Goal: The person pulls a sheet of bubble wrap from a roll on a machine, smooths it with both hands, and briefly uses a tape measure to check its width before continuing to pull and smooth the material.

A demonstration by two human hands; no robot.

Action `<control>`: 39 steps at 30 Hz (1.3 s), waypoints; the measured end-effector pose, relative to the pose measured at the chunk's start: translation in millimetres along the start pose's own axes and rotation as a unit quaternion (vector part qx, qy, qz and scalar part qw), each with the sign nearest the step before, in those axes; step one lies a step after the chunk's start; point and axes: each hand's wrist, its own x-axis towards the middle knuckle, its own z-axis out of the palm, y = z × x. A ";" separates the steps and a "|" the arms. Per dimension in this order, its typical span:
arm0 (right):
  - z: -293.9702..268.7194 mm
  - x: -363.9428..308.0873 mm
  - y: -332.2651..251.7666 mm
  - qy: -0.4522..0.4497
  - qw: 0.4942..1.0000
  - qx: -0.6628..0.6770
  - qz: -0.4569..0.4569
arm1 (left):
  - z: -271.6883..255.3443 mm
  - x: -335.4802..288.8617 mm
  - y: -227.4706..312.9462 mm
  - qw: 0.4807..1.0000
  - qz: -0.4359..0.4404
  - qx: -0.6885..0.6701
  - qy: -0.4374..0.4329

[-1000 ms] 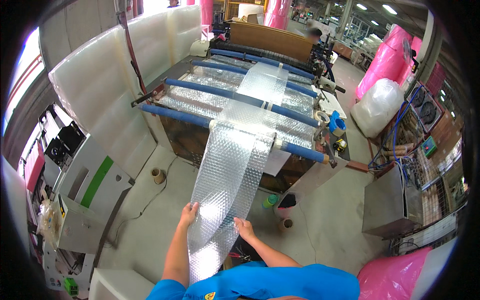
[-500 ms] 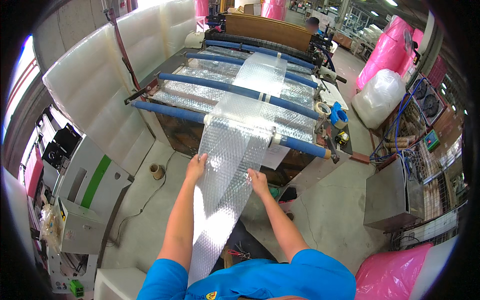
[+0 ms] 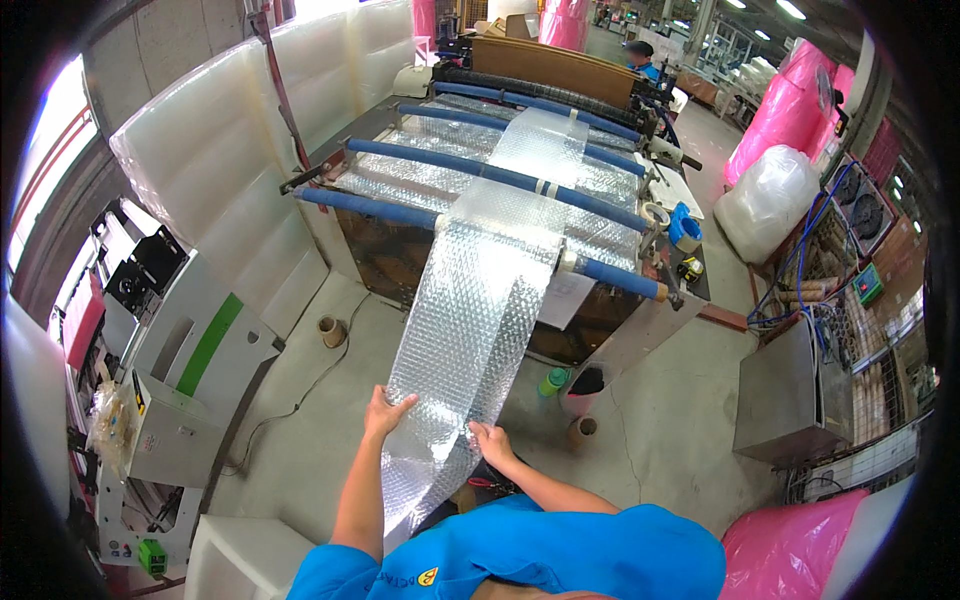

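Observation:
A long strip of clear bubble wrap (image 3: pixel 470 310) runs over the blue rollers (image 3: pixel 370 207) of a machine and down toward my body. My left hand (image 3: pixel 387 412) grips its left edge, thumb lying on top of the film. On the opposite edge, a little lower, my right hand (image 3: pixel 490 442) pinches the film between thumb and fingers. Between my hands the strip is creased and shiny, and its lower end hangs down in front of my blue shirt. Dark things with red handles near my waist are partly hidden behind it.
Tall white foam rolls (image 3: pixel 210 150) stand left of the machine. A grey-white machine (image 3: pixel 215 370) with a green stripe is at the left. Tape rolls (image 3: pixel 655 215) and a tape measure (image 3: pixel 690 268) lie on the machine's right side. A green bottle (image 3: pixel 552 381) stands on the floor. A person (image 3: pixel 641 65) is far behind.
Both hands have moved down toward my body, still holding the strip's edges. More of the bubble wrap now stretches between the front roller and my hands.

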 end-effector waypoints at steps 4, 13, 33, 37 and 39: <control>-18.2 -23.1 -42.6 -0.099 0.991 0.072 0.044 | -39.5 -30.6 13.6 0.994 0.076 -0.040 0.064; -30.5 -21.0 -43.1 -0.086 0.996 0.007 -0.014 | -33.8 -30.1 10.1 0.993 0.102 -0.054 0.032; -33.2 -20.1 -52.2 -0.048 0.991 -0.120 -0.043 | -18.3 -22.9 -4.9 0.998 0.049 0.011 0.036; -34.3 -18.2 -56.8 -0.076 0.994 -0.073 -0.003 | -7.4 -13.1 -15.9 0.998 0.031 0.031 0.042; -38.1 -19.8 -64.4 -0.060 0.994 -0.086 -0.011 | -7.5 -13.9 -5.7 0.999 0.003 0.044 0.013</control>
